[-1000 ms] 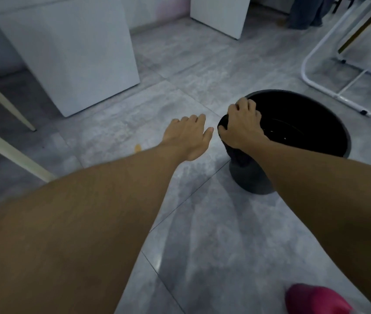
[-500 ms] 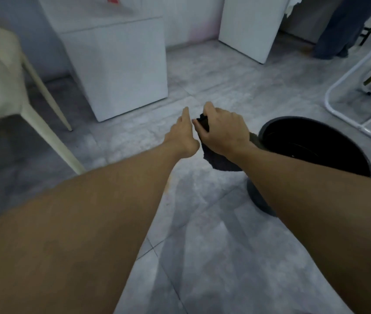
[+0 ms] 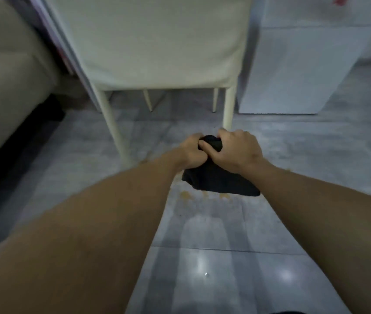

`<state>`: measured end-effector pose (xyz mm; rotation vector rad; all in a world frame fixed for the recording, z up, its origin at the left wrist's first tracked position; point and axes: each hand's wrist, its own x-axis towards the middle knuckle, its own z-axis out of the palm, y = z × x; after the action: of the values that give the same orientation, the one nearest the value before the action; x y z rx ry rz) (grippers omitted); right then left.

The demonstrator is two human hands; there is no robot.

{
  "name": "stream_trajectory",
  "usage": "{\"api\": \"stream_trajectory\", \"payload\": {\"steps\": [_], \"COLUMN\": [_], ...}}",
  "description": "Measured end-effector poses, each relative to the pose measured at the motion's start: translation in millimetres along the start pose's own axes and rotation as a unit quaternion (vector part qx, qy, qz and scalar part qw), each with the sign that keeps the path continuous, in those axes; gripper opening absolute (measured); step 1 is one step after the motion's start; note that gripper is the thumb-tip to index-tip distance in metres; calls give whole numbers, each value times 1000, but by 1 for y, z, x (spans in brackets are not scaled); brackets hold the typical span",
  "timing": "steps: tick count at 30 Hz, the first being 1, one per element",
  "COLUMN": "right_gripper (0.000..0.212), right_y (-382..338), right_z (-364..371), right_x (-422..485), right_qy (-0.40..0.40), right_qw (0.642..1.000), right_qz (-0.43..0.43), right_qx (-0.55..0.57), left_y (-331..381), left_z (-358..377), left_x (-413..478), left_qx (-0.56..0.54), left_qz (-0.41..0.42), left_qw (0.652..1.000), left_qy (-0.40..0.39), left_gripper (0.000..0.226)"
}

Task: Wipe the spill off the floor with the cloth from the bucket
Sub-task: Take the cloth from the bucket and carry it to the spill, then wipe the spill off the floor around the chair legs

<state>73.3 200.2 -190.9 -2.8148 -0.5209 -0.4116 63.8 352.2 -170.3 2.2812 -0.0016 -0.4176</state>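
Note:
A black cloth [image 3: 219,180] hangs bunched between both hands, just above the grey tiled floor. My left hand [image 3: 191,152] grips its upper left part, and my right hand [image 3: 236,150] grips its top from the right. Small orange-brown spill spots [image 3: 186,195] lie on the tiles just below the cloth's lower edge, and more specks trail left toward the chair leg. The bucket is out of view.
A cream chair [image 3: 157,46] stands straight ahead, its front legs [image 3: 112,125] close to my hands. A white cabinet [image 3: 293,69] sits at the right. A beige sofa [image 3: 5,71] fills the left side.
My view has swung left, away from the bucket, to the chair and the spill. The cloth came off the bucket rim in my right hand, and my left hand has joined the grip.

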Motion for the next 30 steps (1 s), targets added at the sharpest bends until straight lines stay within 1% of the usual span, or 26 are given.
{"api": "stream_trajectory", "payload": {"steps": [2,4,7,10,11,13,15,16,17,18,21,23,24,27,30], "right_gripper": [62,68,82,81,83,86,78,74,73,75,92,107,113,122,123], "right_y": [-37,-78,-135,-184,-199,-224,-244,-251,-257,-262,-277,-287,-292,-304,-311], "right_z": [26,53,92,128,140,164,184,193,201,210,239,259,269,294,312], "right_x": [9,13,12,7,3,-4,-13,-19,-27,-37,-69,-84,-89,-93,-87], "right_qy": [-57,-112,-183,-264,-275,-253,-196,-176,-170,-176,-232,-277,-286,-262,-221], "right_qw": [998,993,981,961,957,962,973,977,979,980,972,961,957,962,974], "right_qz": [-27,-46,-62,-74,-80,-99,-117,-118,-107,-87,-21,24,44,75,57], "right_qx": [-1,11,26,43,40,16,-8,-15,-19,-22,-28,-7,3,4,-6], "left_y": [-41,-82,-142,-198,-214,-242,-267,-278,-289,-300,-332,-352,-361,-387,-409], "left_z": [-20,-35,-45,-47,-45,-39,-35,-33,-33,-34,-36,-38,-39,-41,-39], "left_x": [-14,-32,-60,-84,-90,-102,-114,-120,-126,-133,-150,-158,-160,-162,-154], "left_qx": [45,68,68,49,43,58,115,146,167,178,207,224,227,225,222], "left_qz": [-39,-96,-192,-271,-293,-326,-335,-338,-345,-355,-366,-358,-354,-352,-344], "left_qw": [998,991,975,957,950,934,918,912,907,902,890,888,888,887,892], "left_qy": [38,66,87,92,98,134,179,181,174,167,175,183,186,195,193], "left_gripper": [32,33,37,36,44,61,68,74,80,81,70,63,61,56,55]}}
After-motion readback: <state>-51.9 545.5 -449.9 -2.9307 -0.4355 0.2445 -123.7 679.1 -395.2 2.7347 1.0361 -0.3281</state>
